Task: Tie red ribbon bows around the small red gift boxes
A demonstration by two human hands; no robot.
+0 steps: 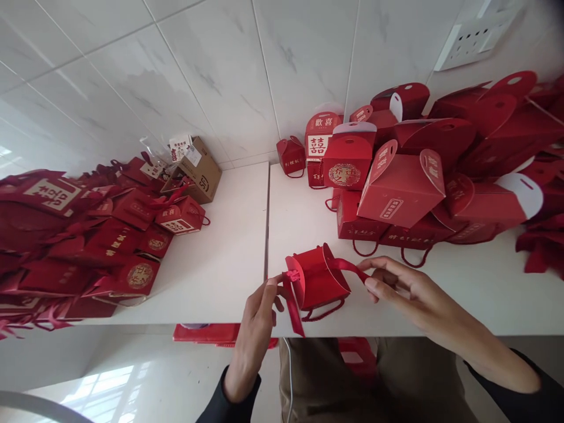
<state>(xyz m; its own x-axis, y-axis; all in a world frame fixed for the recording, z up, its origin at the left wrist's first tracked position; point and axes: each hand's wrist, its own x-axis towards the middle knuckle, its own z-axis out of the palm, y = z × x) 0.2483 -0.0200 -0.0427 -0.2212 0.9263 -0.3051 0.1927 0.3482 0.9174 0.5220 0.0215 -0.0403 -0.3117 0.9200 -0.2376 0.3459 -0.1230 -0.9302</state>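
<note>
A small red gift box with rounded flaps and a red cord handle sits near the front edge of the white table. Through its flaps runs a red ribbon. My right hand, on the right of the box, pinches one end of the ribbon and holds it out taut. On the left side, my left hand has its fingers pinched at the ribbon by the left flap, and a loose tail hangs below them. What lies exactly between the left fingertips is partly hidden.
Several red boxes are stacked at the back right. Another pile of red boxes lies at the left, beside a brown cardboard carton. A seam crosses the white table. A socket panel is on the tiled wall.
</note>
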